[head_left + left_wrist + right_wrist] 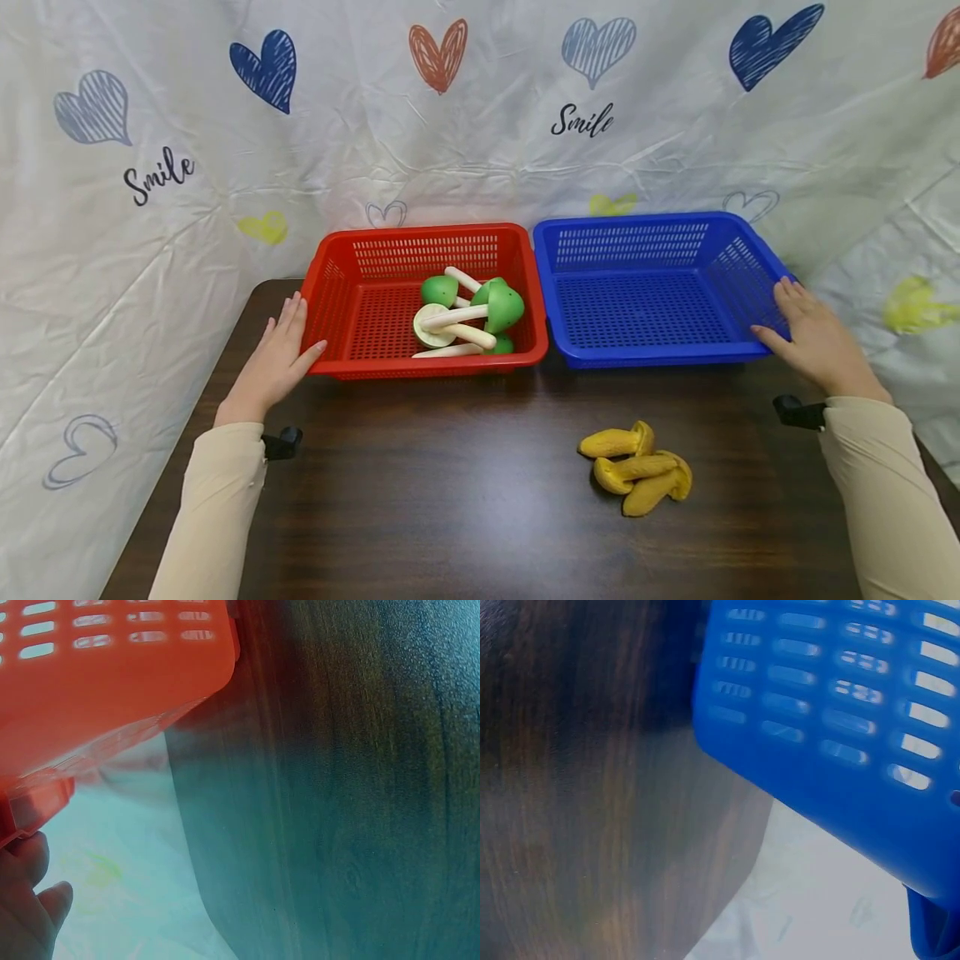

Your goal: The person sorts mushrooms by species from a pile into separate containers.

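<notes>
In the head view my left hand (pixel 272 358) rests against the left side of a red plastic basket (pixel 431 367), fingers straight along its rim. Several green-capped toy mushrooms (pixel 505 308) with white stems lie in the right half of that basket. My right hand (pixel 821 337) touches the right rim of a blue plastic basket (pixel 660 354), its fingers extended over the edge. The left wrist view shows the red basket's slotted wall (pixel 112 690) with fingertips (pixel 56 900) at lower left. The blue basket's wall (pixel 817 750) fills much of the right wrist view.
Several yellow-brown toy mushrooms (pixel 637 467) lie in a small pile on the dark wooden table (pixel 420 500), in front of the blue basket. The two baskets stand side by side at the back. Behind them hangs a white cloth (pixel 495 142) printed with hearts.
</notes>
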The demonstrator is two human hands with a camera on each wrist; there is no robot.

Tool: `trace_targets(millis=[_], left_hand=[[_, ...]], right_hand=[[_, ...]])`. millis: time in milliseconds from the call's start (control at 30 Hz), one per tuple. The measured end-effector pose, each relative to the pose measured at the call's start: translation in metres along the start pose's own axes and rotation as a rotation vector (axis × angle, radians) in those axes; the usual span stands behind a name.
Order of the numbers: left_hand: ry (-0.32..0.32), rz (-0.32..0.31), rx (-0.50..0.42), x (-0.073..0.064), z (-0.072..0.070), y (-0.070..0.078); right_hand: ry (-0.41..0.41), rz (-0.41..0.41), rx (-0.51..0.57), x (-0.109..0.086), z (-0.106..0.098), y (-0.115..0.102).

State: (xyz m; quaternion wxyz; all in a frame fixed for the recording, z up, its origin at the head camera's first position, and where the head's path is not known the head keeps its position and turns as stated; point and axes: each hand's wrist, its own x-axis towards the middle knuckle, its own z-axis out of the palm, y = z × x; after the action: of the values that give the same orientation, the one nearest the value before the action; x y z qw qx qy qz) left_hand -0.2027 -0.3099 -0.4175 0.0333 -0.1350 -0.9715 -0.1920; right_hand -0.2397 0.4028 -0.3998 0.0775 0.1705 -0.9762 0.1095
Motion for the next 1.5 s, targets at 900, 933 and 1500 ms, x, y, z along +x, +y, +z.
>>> trace_targets(millis=[900,933,1500], left_hand=[[0.391,0.083,0.016,-0.013,0.009,0.016],[0.443,0.113,0.023,-0.012,0.010,0.019],[0.560,0.758,-0.259,-0.006,0.081,0.193]], right_hand=[[-0.070,0.056,-0.053,0.002,-0.001,-0.006],[-0.072,0.060,-0.052,0.002,-0.001,-0.006],[-0.071,0.066,-0.045,0.001,-0.002,-0.004]])
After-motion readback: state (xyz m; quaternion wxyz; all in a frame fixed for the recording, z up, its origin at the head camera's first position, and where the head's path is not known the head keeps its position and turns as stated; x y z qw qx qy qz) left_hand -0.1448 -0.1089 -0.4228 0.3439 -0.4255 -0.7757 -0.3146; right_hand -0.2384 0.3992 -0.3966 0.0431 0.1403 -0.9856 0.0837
